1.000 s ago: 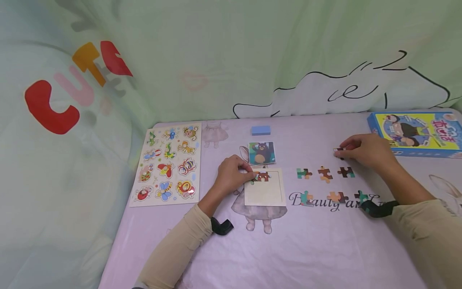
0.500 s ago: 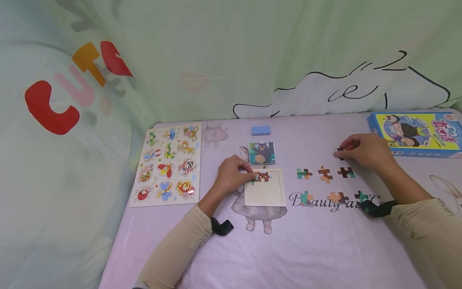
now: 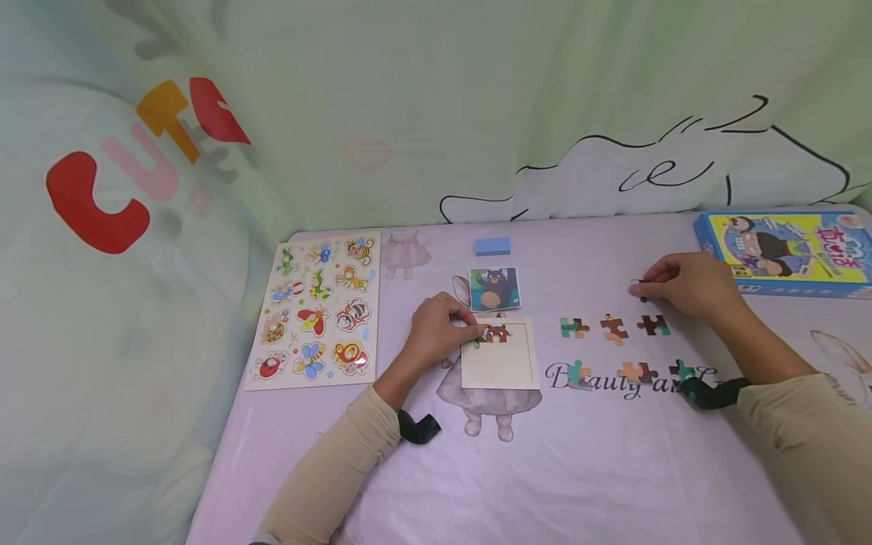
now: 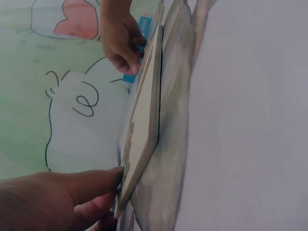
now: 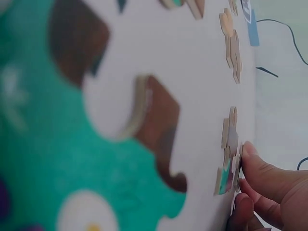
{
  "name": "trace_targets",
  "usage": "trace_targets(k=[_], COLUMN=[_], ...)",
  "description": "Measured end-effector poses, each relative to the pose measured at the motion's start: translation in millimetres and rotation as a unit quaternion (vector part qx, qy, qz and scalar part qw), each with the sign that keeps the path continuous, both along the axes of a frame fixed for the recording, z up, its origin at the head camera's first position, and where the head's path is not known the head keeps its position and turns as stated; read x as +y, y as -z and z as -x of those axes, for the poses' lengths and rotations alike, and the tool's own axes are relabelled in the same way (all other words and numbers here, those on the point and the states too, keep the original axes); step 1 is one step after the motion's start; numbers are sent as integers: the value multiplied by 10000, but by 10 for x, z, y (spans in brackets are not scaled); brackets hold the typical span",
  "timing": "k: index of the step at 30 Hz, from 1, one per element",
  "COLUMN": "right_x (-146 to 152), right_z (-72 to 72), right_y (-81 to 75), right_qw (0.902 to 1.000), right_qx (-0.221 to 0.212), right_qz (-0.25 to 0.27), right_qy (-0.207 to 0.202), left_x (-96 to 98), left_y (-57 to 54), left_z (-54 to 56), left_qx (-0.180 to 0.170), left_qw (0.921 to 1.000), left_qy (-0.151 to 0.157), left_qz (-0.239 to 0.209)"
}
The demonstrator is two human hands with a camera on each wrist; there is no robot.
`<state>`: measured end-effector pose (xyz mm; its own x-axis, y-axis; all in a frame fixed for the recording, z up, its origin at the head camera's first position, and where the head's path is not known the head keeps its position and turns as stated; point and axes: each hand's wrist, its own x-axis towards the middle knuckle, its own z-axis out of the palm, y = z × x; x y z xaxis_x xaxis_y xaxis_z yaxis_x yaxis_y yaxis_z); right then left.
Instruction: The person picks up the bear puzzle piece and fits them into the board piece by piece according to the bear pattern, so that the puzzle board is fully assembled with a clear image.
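Note:
My left hand (image 3: 439,329) pinches the upper left corner of a small wooden puzzle tray (image 3: 500,371), its thumb on top by the joined pieces. Those pieces show a brown bear's head (image 3: 496,334) along the tray's top. Farther right, my right hand (image 3: 696,284) pinches a small dark jigsaw piece (image 3: 643,298) between thumb and fingers, mostly covered by them. In the right wrist view the thumb and fingers (image 5: 269,187) stand low at the tabletop, beside other pieces. Several loose jigsaw pieces (image 3: 614,329) lie in two rows between tray and right hand.
Behind the tray lie a bear picture card (image 3: 495,289) and a blue block (image 3: 493,246). An insect puzzle board (image 3: 313,310) lies at left. A blue and yellow box (image 3: 790,250) stands at the back right, close to my right hand. Curtains hang behind the table.
The piece in my right hand has turned slightly, and less of it shows now. My left hand and the tray have not moved.

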<state>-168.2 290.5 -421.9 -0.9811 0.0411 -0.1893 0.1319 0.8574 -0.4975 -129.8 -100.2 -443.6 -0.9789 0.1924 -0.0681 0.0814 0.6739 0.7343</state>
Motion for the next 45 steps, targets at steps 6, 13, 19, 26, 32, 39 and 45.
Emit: trace_targets(k=[6,13,19,26,32,39,45], right_x=[-4,4,-17,-117,-256,-433,-587], right_z=[-4,-6,-11,-47,-96,-177,-260], right_y=[-12,-32,-52,-113,-183,-240,-283], right_qw=[10000,9997,9999,9994,9968,9933,9886], right_qx=[-78,-200,-66,-99,-357,-520,-620], right_qz=[-27,-61,54,316,649,841,1066], right_qy=[37,107,80,-54,-288,-603,-866], left_x=[-5,-4,-2,-6,-4,-6,-7], left_y=[6,6,9,1,8,12,9], left_z=[6,8,16,12,16,14,16], left_qx=[69,62,67,25,31,36,42], left_qw=[10000,10000,10000,10000,10000,10000,10000], left_qy=[21,8,11,15,20,38,59], left_qz=[40,31,31,-5,-7,4,19])
